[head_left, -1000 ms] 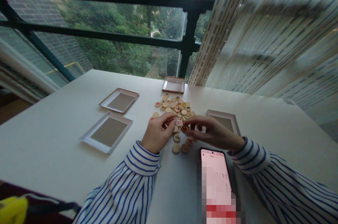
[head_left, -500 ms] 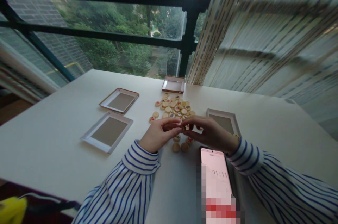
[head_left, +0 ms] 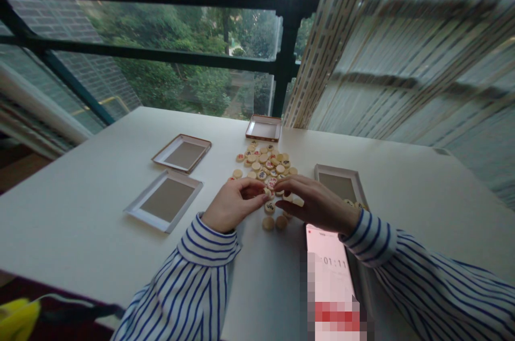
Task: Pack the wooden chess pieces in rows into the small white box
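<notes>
A heap of round wooden chess pieces [head_left: 265, 163] with red and black marks lies on the white table [head_left: 80, 223]. My left hand [head_left: 235, 204] is at the heap's near edge, fingers curled in a pinch on a piece. My right hand [head_left: 317, 201] meets it from the right, fingers bent over the pieces at the same spot; what it holds is hidden. Two plain pieces [head_left: 274, 222] lie just in front of both hands. Both arms wear blue-striped white sleeves.
Two shallow trays [head_left: 164, 201] [head_left: 182, 153] lie to the left, a brown one [head_left: 264, 128] behind the heap, a white one [head_left: 340, 183] to the right. A phone [head_left: 332, 276] with a timer lies near my right wrist. Window and curtain stand behind.
Both hands have stayed at the near edge of the heap, fingertips working together; they shifted slightly nearer and to the left. The view tilted a little.
</notes>
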Demonstrator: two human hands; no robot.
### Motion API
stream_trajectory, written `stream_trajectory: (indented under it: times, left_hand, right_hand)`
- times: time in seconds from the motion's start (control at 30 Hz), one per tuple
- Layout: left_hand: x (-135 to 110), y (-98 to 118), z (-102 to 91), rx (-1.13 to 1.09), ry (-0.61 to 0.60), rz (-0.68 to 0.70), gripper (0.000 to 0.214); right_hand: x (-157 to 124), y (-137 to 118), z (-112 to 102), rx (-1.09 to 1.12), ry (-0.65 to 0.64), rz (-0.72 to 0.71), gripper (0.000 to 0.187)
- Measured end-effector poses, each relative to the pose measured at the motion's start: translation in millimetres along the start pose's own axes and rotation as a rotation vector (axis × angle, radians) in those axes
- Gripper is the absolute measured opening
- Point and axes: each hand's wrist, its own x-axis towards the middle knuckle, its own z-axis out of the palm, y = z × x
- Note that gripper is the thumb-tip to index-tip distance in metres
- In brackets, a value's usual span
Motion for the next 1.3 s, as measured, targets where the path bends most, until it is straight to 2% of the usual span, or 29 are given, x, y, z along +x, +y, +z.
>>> stream_trajectory:
  times: [0.1,0.23,0.5,0.73,0.93,1.2,1.3]
  left_hand:
    - [-5.6,0.9,-9.0,0.247,0.033,0.107,0.027]
    - [-12.9,5.6,-15.6,0.531,0.003,0.242,0.022]
    - [-18.9,9.9,-11.3,0.955,-0.125,0.293,0.009]
    - [-22.2,10.4,-9.5,1.049,-0.154,0.209,0.010]
    - [-22.5,11.1,-10.3,1.069,-0.152,0.194,0.009]
    - [-22.1,12.3,-12.0,1.033,-0.145,0.190,0.011]
    - [-21.8,15.9,-12.9,1.012,-0.104,0.187,0.011]
  right_hand:
    - [-1.8,2.2,-0.6,-0.012,-0.001,0.008,0.021]
    - [-4.5,6.2,-0.4,-0.033,0.014,0.006,0.019]
    - [1.2,8.2,0.1,-0.138,-0.068,0.009,0.013]
    - [12.2,4.3,1.8,-0.213,-0.164,-0.007,0.012]
    - [22.7,2.4,6.1,-0.263,-0.257,-0.001,0.013]
    - [29.4,6.6,13.1,-0.287,-0.298,0.006,0.008]
    - [31.2,6.3,14.3,-0.287,-0.311,0.015,0.004]
